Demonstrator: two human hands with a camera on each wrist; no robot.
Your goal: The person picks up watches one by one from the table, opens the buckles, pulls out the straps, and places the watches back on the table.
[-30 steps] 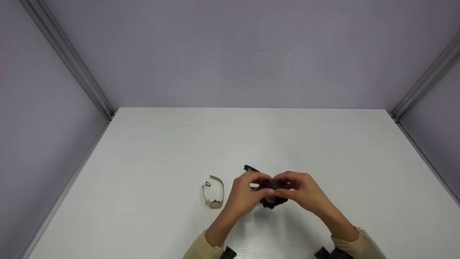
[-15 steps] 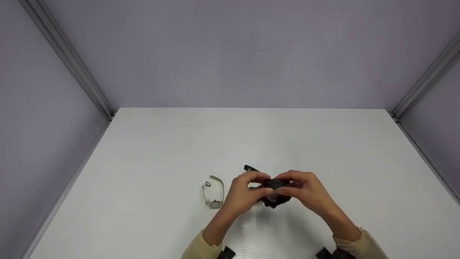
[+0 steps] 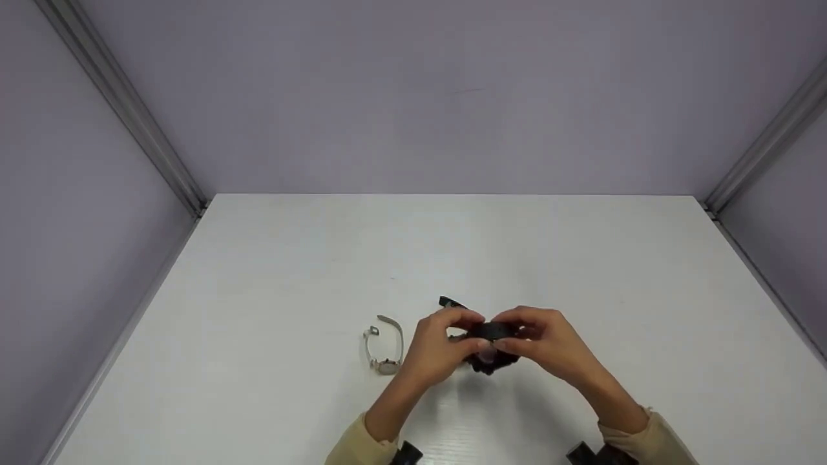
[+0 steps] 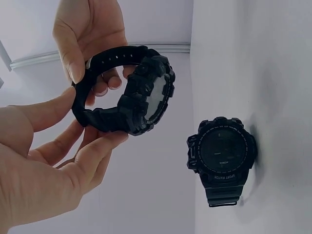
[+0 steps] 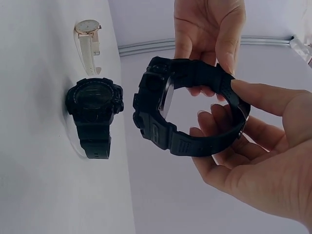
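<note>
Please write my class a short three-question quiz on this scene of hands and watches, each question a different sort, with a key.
1. True or false: both hands hold the same black watch.
2. How many watches lie on the table?
3. Which watch lies nearest the left hand? A. pale-strapped watch B. second black watch

Key: 1 true. 2 two. 3 B. The right hand shares the grip on the strap.

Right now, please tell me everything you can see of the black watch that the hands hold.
The held watch is a chunky black sports watch, apparently rubber or resin, with a ridged round case and a strap with holes, closed into a loop. It is lifted off the table, face turned sideways. The left hand and right hand both pinch its strap.
</note>
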